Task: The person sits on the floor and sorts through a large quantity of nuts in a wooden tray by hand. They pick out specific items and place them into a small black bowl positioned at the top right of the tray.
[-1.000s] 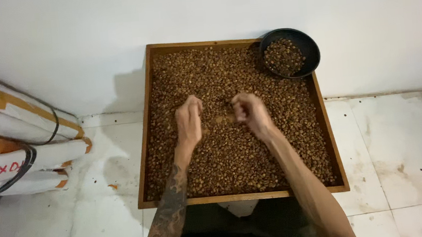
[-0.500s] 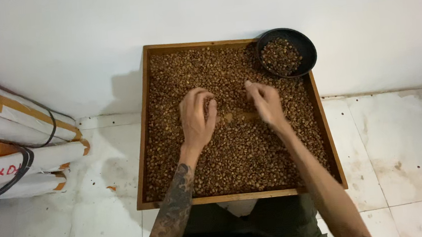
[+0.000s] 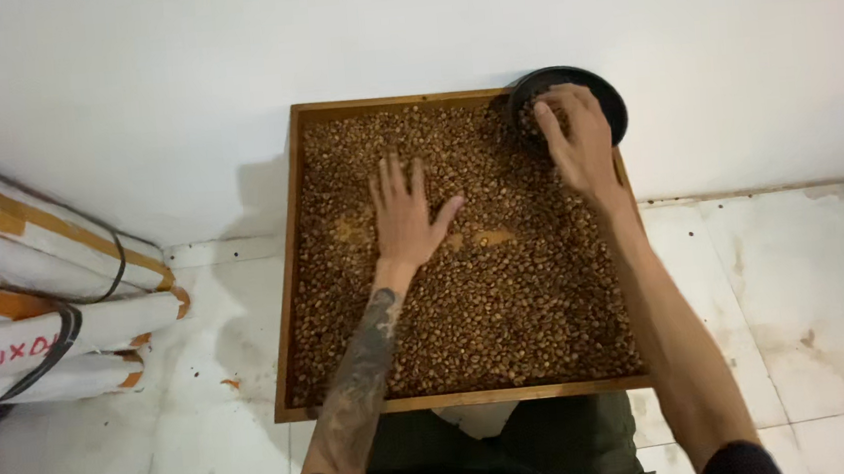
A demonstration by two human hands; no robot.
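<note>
Resting flat and spread, the left hand lies on beans mid-tray. The right hand, fingers bunched, reaches into the black bowl at the far right corner. Few beans fill the bowl; most remain unsorted.

A square brown wooden tray with a smooth frame holds matt, pebbly brown beans; a round black bowl looks matt. Glossy, stained white floor tiles meet a matt white wall.
</note>
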